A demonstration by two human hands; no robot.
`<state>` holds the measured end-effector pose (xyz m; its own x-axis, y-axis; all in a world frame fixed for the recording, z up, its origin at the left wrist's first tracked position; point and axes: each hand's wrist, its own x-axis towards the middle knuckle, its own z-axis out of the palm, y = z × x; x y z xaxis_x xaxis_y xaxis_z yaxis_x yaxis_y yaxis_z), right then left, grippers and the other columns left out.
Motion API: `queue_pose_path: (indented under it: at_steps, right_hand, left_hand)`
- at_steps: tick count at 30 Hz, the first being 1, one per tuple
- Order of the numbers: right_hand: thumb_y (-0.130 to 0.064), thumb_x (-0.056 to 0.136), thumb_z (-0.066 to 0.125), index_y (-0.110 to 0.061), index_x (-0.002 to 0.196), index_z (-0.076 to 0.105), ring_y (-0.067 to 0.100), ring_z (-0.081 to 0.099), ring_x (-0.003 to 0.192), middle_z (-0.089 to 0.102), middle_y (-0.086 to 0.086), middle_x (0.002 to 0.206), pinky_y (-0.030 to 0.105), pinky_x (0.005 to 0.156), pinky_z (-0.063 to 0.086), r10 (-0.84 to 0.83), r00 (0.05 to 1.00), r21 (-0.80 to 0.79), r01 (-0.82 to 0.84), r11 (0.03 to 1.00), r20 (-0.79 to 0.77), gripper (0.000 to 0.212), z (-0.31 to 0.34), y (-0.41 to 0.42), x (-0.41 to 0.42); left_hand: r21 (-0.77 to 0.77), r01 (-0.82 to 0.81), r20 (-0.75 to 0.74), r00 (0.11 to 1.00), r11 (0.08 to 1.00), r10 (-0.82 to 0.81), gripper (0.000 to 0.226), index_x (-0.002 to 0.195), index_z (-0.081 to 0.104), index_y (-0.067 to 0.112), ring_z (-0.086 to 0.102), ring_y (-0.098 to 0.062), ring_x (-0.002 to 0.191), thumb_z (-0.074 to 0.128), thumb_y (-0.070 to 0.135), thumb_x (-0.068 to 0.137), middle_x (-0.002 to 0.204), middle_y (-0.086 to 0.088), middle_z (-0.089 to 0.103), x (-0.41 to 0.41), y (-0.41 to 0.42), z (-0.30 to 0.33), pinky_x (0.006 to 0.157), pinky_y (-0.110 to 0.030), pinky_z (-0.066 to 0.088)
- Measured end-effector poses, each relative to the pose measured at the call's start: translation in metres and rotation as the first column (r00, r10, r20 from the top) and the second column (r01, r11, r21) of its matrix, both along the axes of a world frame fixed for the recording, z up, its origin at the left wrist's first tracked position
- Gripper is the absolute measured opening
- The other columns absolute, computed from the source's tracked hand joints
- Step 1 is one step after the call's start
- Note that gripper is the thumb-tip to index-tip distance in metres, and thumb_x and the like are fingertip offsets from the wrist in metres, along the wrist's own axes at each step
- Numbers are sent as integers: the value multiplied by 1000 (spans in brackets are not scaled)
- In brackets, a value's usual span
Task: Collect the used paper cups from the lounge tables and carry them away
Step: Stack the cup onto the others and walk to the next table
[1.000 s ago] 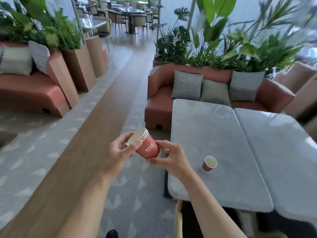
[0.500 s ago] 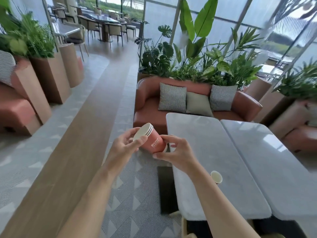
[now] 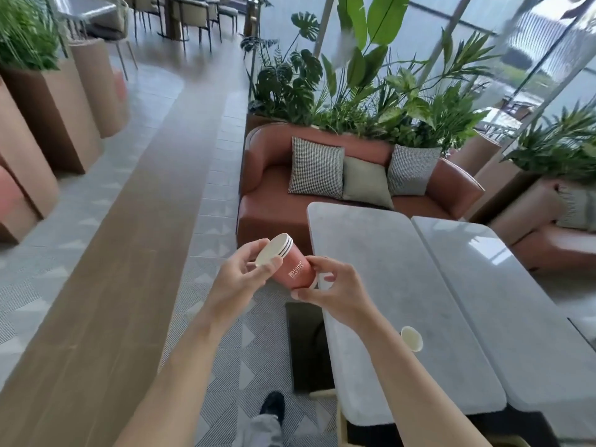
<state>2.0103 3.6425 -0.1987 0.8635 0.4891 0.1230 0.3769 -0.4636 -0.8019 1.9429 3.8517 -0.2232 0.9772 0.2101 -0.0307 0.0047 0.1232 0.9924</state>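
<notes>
Stack location: the nested paper cups are held in the air between both hands, above the floor just left of the table, touching neither.
Stack axis: long axis tilted well off upright; the white rims point up and to the left, the base down and to the right. Several rim lines show, so more than one cup is nested.
Left hand: fingers curled round the rim end, thumb above and fingertips below.
Right hand: fingers curled round the base end, thumb on the side wall.
Reason for grip: one hand on each end probably keeps the nested cups pressed together so the stack does not slide apart while carried.
Remaining cup: stands upright on the table, mouth up, near the table's near-left edge, just beside the right forearm and well apart from the stack.
Judged step: this single cup is not yet collected; it would likely nest into the open rim end.
</notes>
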Motion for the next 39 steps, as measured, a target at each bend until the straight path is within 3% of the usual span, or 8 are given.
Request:
queue_pose_path:
  at_steps: [4, 9, 15, 19, 22, 25, 32, 39]
  right_hand:
    - [-44, 67, 93, -65, 108, 68, 2, 69, 102, 75, -23, 106, 7, 83, 46, -16, 1000, 21, 16, 1000, -7, 53, -8, -2, 44]
    - [-49, 64, 91, -75, 107, 63, -4, 67, 107, 73, -32, 107, 26, 88, 45, -29, 999, 77, 32, 997, -33, 57, -6, -10, 115]
    - [-41, 65, 96, -69, 108, 67, -1, 68, 107, 76, -24, 107, 7, 87, 43, -85, 994, 94, 92, 991, -72, 58, -13, -39, 199]
    - [-40, 66, 96, -55, 115, 70, -1, 68, 109, 76, -25, 108, 27, 92, 46, -127, 985, 100, 140, 985, -120, 58, -24, -61, 236]
    - [-30, 70, 97, -48, 120, 72, -1, 68, 111, 76, -25, 109, 32, 94, 47, -170, 973, 88, 185, 979, -157, 59, -33, -78, 257]
    - [-29, 71, 96, -39, 126, 74, 1, 67, 112, 77, -21, 112, 37, 100, 50, -231, 955, 75, 248, 966, -188, 60, -40, -90, 272]
    - [-30, 75, 93, -40, 124, 74, -2, 67, 109, 76, -24, 110, 28, 93, 47, -407, 891, 18, 419, 908, -201, 53, -38, -103, 307]
    - [-24, 77, 92, -37, 124, 74, -2, 67, 112, 76, -20, 113, 30, 98, 48, -633, 745, 30, 652, 757, -210, 52, -19, -91, 340]
  left_hand:
    - [76, 30, -21, 999, 997, -28, 77, 141, 63, 36, 71, -11, 116, 77, 69, 73, 124, 9, 75, 46, 2, 1, 100, -36, 59]
    - [141, 55, -29, 998, 988, -51, 79, 141, 63, 33, 70, -10, 118, 81, 63, 70, 127, 12, 75, 121, -2, 21, 105, -42, 56]
    - [207, 110, -41, 994, 972, -103, 77, 138, 64, 36, 73, -9, 109, 83, 61, 68, 119, 7, 78, 208, -27, 29, 96, -32, 58]
    - [190, 147, -64, 988, 971, -138, 80, 143, 62, 30, 73, -9, 112, 86, 51, 70, 121, 9, 77, 256, -52, 22, 97, -33, 58]
    - [162, 236, -81, 971, 958, -226, 71, 141, 62, 30, 72, -7, 113, 86, 42, 76, 123, 12, 76, 286, -68, 13, 93, -28, 58]
    - [163, 292, -93, 955, 942, -280, 72, 139, 63, 32, 72, -7, 115, 86, 51, 74, 125, 12, 75, 312, -77, 9, 91, -27, 57]
    - [144, 452, -93, 892, 880, -443, 64, 135, 64, 40, 72, -9, 115, 85, 54, 76, 126, 12, 75, 393, -93, -2, 91, -30, 58]
    - [171, 665, -41, 742, 727, -669, 45, 130, 63, 37, 73, -1, 104, 81, 23, 91, 115, 22, 76, 485, -95, 18, 79, -17, 57]
